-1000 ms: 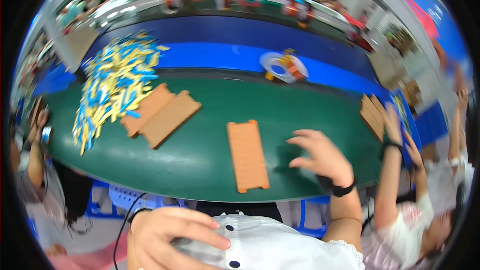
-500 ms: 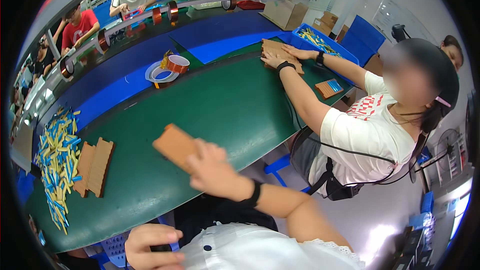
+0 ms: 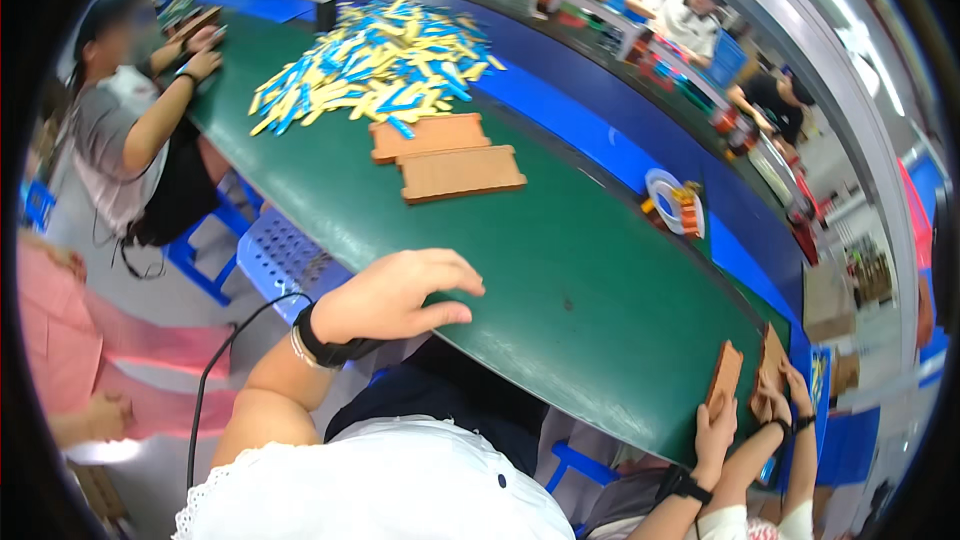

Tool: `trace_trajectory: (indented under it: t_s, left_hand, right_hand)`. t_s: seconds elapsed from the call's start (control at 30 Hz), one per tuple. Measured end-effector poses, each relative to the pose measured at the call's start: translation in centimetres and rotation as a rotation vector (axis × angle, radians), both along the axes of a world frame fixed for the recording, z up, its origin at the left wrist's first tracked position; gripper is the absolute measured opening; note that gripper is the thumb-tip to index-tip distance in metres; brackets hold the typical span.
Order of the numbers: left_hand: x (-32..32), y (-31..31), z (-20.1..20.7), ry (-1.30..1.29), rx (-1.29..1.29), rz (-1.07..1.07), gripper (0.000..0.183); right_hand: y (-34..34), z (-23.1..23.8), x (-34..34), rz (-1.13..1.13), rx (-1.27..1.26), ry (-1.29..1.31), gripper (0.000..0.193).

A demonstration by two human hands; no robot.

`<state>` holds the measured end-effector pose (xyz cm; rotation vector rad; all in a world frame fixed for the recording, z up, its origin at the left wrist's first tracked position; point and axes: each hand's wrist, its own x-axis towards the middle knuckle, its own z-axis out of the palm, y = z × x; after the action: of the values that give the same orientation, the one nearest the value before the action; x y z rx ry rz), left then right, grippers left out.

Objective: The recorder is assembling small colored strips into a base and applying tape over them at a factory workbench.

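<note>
Hovering left hand: Your left hand (image 3: 405, 298) bears nothing, its thumb parted from loosely curved fingers, near the front rim of the desk (image 3: 560, 270); with no load, it needs no tighter curl.
Gripping right hand: Out to your right, your right hand (image 3: 714, 432) grips a brown board (image 3: 727, 370) by its near end, probably because that end falls closest to you and the slim shape suits a one-handed pinch.
Brown board: It points away from you, tilted so that it looks narrow; you cannot tell from here whether its far end touches the desk.
Neighbour's hands: Just beyond, a co-worker's hands (image 3: 794, 390) hold another board (image 3: 771, 355), so two boards stand close together at that end.
Paired boards: Across the desk, left of its middle, a front board (image 3: 465, 175) and a rear board (image 3: 428, 135) lie side by side, broad faces up, which likely keeps them steady.
Strip pile: Blue and yellow strips (image 3: 370, 65) spread loosely behind them; one blue strip (image 3: 401, 128) rests on the rear board, perhaps simply spilled over.
Tape rolls: Farther off to the right, tape rolls (image 3: 690, 215) sit together near the blue sheet (image 3: 560, 130), away from the boards.
</note>
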<state>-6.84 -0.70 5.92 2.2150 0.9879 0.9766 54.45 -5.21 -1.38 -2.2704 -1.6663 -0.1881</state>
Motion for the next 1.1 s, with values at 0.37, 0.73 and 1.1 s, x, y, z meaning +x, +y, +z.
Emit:
trace_trajectory:
  t_s: [0.37,0.73,1.1]
  left_hand:
    - [4.7,-1.4,-5.1,0.394,-0.039,0.156,0.054]
    - [6.2,-1.8,-6.4,0.479,0.105,0.25,0.046]
    - [2.2,-0.8,-3.2,0.278,0.06,0.028,0.04]
  right_hand:
    - [-3.3,1.0,-22.2,0.334,0.134,0.142,0.046]
    - [-4.5,-1.4,-22.7,0.242,0.232,0.105,0.037]
    - [-4.1,-1.7,-23.1,0.247,0.171,0.045,0.038]
